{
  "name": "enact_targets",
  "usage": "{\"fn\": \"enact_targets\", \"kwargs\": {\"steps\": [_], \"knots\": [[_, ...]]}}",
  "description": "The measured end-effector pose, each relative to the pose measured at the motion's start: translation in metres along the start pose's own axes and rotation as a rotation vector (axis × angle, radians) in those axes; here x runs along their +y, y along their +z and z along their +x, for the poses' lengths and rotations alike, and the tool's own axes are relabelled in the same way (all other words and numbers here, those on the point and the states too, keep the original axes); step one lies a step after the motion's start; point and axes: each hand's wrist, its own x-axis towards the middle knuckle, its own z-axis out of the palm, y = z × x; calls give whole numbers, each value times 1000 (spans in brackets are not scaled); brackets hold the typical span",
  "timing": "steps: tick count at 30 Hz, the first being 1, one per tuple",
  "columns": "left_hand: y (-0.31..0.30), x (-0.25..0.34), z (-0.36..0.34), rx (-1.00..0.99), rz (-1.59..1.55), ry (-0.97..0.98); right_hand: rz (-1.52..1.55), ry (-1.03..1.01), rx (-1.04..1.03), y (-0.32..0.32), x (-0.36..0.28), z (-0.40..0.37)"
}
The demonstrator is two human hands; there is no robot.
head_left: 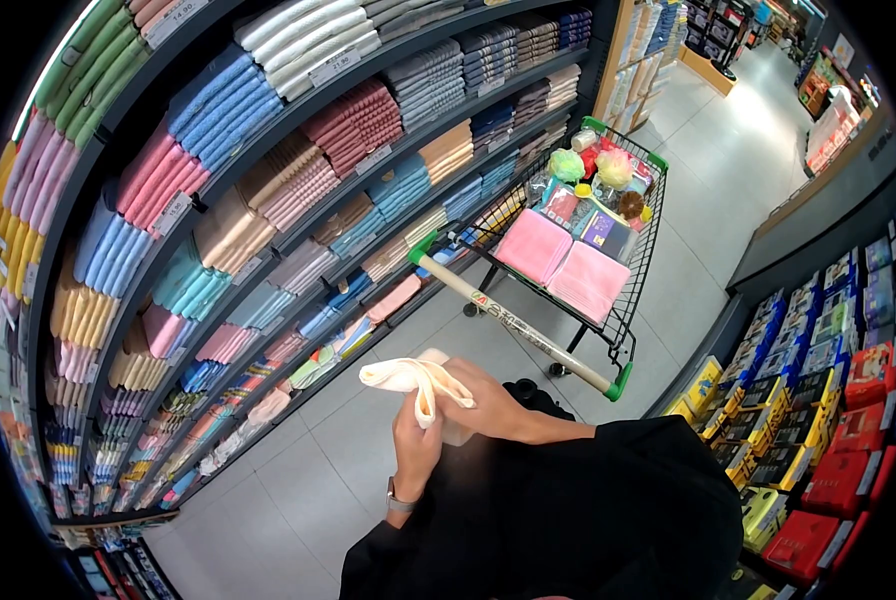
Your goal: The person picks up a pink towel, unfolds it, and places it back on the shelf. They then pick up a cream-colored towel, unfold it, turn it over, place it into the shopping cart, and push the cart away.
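Observation:
A cream-coloured cloth point(398, 376), folded or twisted into a loop, is held between my two hands. My left hand point(416, 452), with a watch on its wrist, grips the cloth from below. My right hand point(490, 406) is closed on it from the right side, just above the left one. A pale, blurred shape lies behind the right hand; I cannot tell what it is. Beyond my hands stands a shopping cart point(513, 325) with two pink folded cloths point(533, 246) and several packaged items inside.
Shelves point(268, 240) of folded towels in many colours run along the left. On the right, a display holds red boxes point(836, 482) and yellow and black packs point(790, 425). Grey floor tiles point(298, 480) show between the shelves, and the aisle runs to the upper right.

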Motion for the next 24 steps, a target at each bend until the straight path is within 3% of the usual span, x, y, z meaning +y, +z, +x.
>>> {"fn": "enact_targets", "kwargs": {"steps": [24], "knots": [[-16,-3,6,-33,36,-35,89,-5,-11,-9,11,1]]}}
